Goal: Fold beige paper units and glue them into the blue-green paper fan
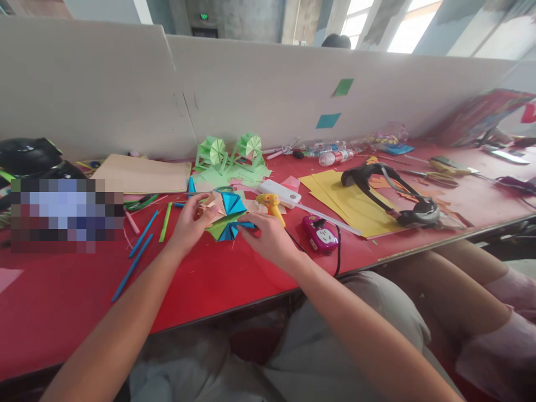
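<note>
My left hand (193, 219) is closed on the left side of a folded paper craft (231, 203) with blue, green and pale orange pleated sections. It is held just above the red table. My right hand (272, 239) pinches a thin blue paper stick (247, 225) against the craft's lower blue section. Beyond the hands lie a yellow glue gun (272, 204) and a white power bank-like block (280, 192). Rolled blue paper sticks (132, 268) and a green one (166, 222) rest to the left.
Two green paper models (211, 152) stand by the white partition (268, 89). A purple power socket (320, 234) with a black cord is near the front edge. Yellow sheets (335, 195), a black headset (389, 195), scissors (444, 177) and plastic bottles (335, 156) lie rightward. Another person's legs (452, 301) are at right.
</note>
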